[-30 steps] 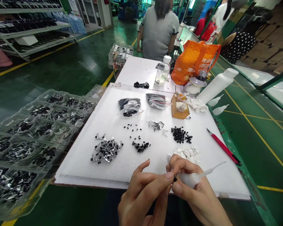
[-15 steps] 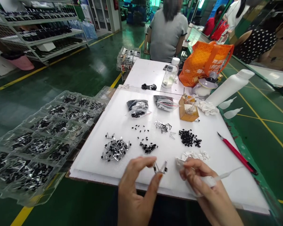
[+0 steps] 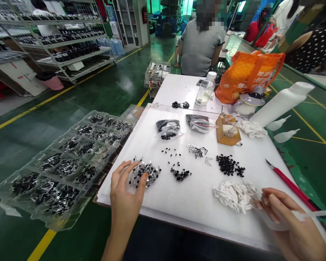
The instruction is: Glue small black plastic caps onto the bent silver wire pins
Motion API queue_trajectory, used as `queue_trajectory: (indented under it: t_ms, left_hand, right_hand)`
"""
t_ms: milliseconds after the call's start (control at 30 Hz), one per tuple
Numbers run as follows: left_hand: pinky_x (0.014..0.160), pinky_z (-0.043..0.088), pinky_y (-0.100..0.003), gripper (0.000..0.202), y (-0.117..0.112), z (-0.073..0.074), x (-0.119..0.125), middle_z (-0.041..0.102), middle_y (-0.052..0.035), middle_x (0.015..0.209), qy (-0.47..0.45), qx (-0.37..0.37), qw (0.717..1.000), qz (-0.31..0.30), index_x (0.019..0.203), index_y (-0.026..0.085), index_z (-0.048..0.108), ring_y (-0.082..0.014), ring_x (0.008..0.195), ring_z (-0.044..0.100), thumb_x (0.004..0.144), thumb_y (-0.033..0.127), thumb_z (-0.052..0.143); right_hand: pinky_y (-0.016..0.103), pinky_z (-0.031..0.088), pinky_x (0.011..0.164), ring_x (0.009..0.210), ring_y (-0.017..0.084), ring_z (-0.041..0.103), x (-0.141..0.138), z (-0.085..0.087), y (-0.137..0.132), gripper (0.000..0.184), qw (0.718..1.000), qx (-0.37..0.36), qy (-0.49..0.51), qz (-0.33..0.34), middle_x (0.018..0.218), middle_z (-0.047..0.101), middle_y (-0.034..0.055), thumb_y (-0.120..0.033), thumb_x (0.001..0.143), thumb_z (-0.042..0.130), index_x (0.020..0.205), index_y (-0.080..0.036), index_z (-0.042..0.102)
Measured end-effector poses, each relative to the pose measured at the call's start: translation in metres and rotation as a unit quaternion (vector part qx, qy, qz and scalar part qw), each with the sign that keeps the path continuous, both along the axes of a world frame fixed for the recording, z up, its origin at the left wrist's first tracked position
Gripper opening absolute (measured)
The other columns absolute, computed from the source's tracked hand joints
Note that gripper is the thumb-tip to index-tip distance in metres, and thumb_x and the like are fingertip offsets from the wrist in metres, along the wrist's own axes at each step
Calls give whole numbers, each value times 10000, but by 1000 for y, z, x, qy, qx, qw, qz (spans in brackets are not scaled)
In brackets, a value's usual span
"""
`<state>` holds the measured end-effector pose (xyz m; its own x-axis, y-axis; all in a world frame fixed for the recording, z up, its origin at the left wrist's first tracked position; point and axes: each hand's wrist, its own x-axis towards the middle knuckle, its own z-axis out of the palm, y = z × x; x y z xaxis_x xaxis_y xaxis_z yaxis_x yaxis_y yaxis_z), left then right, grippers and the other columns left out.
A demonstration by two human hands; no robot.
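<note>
My left hand reaches over a pile of small V-shaped metal clips with black tips, its fingers and thumb spread around the near side. No clip shows between those fingers. At the right, my right hand is closed around a translucent squeeze bottle with a thin nozzle, which points right. Crumpled white tissue lies just left of that hand. Small black caps form a cluster near the middle and a larger heap farther right. Bare wire clips lie behind them.
A red-handled craft knife lies along the right edge. Zip bags of black parts, a wooden box, and a white bottle stand farther back. A compartment tray of clips is at left. A person sits ahead.
My left hand has moved left to the clip pile; the clip it pinched no longer shows between its fingers. My right hand has shifted right with the squeeze bottle. The camera view has turned slightly left.
</note>
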<state>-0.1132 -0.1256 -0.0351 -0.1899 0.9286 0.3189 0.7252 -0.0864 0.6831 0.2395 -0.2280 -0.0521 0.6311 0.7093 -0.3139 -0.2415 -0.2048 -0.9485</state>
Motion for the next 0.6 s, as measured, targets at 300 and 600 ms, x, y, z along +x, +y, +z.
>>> queue_trajectory:
  t_ms: [300,600]
  left_hand:
    - [1047,515,-533,240,61,45,44,690,-81,1257,148,15,950,-274,1176,260,744,-306,1200,640,958,215,653]
    - [927,581,-494,302,121,29,114,687,-95,1259,317,40,842,-435,1232,172,661,-260,1087,690,973,325,680]
  right_hand:
    - [221,544,674,575,108,440,-6,-8,3,333,999,29,45,-9,540,439,-55,-431,701,894,929,-227,763]
    - [266,552,592,568,142,526,11,-22,-1,357,997,41,56,30,576,552,-10,-433,650,918,904,-229,773]
